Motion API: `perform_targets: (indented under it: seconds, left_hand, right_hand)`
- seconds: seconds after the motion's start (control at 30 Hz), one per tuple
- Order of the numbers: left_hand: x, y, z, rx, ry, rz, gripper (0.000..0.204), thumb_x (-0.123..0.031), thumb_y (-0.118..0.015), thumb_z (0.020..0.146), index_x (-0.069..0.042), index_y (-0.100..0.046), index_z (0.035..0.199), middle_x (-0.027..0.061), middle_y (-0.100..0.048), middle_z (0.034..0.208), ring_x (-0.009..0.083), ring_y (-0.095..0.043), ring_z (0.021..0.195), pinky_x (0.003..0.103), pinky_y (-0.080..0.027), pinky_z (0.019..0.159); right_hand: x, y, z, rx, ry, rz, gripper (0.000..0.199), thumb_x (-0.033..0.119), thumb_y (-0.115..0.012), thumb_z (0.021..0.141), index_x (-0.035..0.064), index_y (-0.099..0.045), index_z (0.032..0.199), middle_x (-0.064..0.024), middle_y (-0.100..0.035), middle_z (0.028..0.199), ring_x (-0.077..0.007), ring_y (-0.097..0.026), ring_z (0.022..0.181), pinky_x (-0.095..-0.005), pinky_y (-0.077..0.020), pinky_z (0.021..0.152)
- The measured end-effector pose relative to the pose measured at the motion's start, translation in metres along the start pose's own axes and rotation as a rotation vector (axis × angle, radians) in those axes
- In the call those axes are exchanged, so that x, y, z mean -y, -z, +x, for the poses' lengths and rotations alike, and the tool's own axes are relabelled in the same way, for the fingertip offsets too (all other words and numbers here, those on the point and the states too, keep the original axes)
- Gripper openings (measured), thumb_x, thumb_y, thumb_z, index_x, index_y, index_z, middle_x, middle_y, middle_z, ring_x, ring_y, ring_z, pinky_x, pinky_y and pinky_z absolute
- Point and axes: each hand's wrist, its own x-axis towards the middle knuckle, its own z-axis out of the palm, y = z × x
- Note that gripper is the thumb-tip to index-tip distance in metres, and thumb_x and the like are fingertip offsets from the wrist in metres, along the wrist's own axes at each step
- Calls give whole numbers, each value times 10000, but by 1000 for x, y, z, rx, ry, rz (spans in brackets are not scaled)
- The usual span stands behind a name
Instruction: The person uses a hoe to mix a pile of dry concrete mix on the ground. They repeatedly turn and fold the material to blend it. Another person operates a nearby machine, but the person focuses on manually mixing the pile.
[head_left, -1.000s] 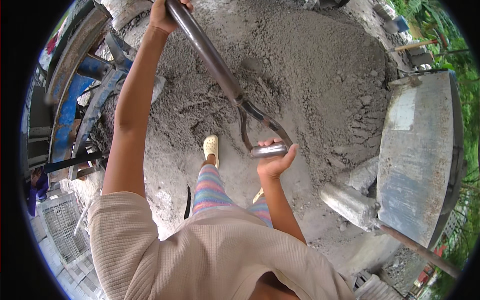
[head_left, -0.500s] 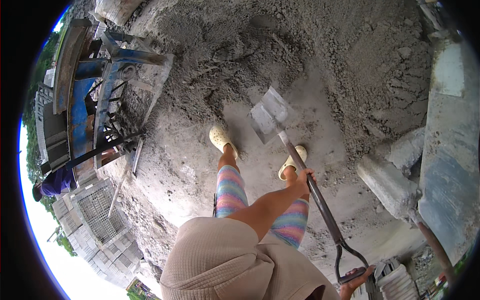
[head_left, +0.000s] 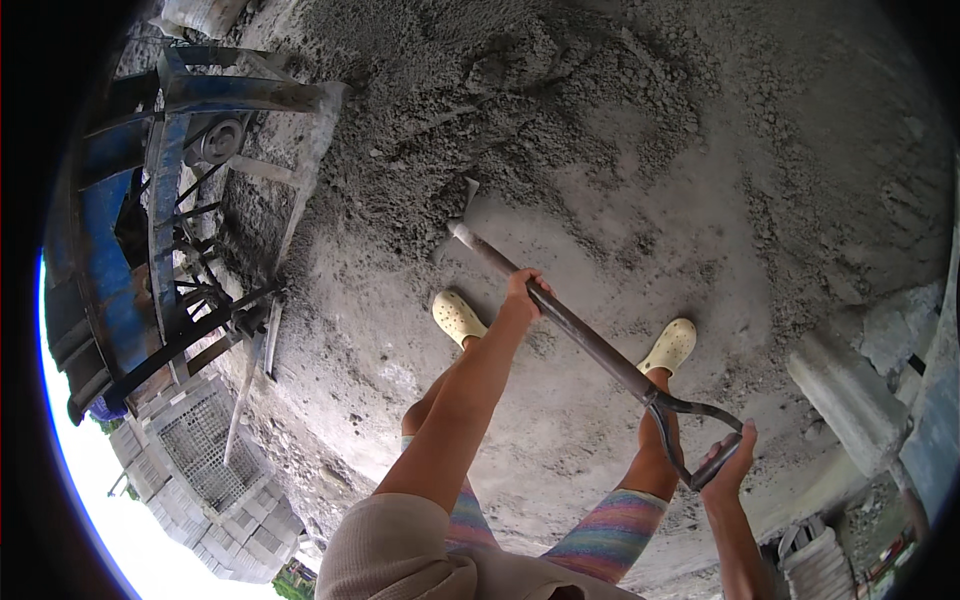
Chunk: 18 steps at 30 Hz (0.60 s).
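A long-shafted shovel slants across the middle of the view. Its blade is at the edge of a pile of damp grey sand-like material, mostly hidden by that material, with one bright corner showing. My left hand is wrapped round the shaft near the blade end. At the other end, my right hand grips the crossbar of the D-shaped handle. Both arms reach forward over the ground between my cream clogs.
A rusty blue metal machine frame stands at the left. Behind it are stacked grey blocks and a grid-like crate. Pale concrete-like chunks and a sheet-like panel lie at the right.
The shovel blade has moved left and forward from bare ground into the grey pile. My hands moved with it, the right one coming up and forward. My feet stand wider apart.
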Motion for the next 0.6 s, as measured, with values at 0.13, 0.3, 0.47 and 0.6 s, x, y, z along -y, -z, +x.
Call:
perform_targets:
  seconds: [0.13,0.3,0.47,0.6]
  left_hand:
    - [22,25,37,-72,-67,-26,219,-108,-540,770,-102,-412,593,34,-450,539,175,-448,461,342,-425,483]
    - [33,41,66,-60,-119,23,213,-132,-537,767,-107,-428,586,46,-470,553,201,-460,502,380,-437,509]
    - [91,36,36,-81,-69,80,210,-127,-552,729,-105,-423,565,52,-458,544,220,-467,501,363,-432,503]
    - [151,34,-19,-24,-91,94,167,-124,-549,718,-93,-429,607,53,-443,562,195,-480,528,355,-431,520]
  right_hand:
    - [-64,5,74,-120,98,95,369,492,-515,793,146,-417,711,7,-390,541,-112,-388,391,-240,-330,366]
    - [-78,15,108,-68,50,138,332,450,-529,790,134,-437,744,8,-389,548,-107,-398,393,-231,-333,357]
    - [-73,81,120,-64,72,131,400,494,-513,789,137,-412,641,-6,-389,490,-130,-398,374,-258,-339,354]
    - [-59,161,115,-32,51,114,450,552,-476,790,164,-386,580,-5,-379,449,-145,-375,357,-276,-328,362]
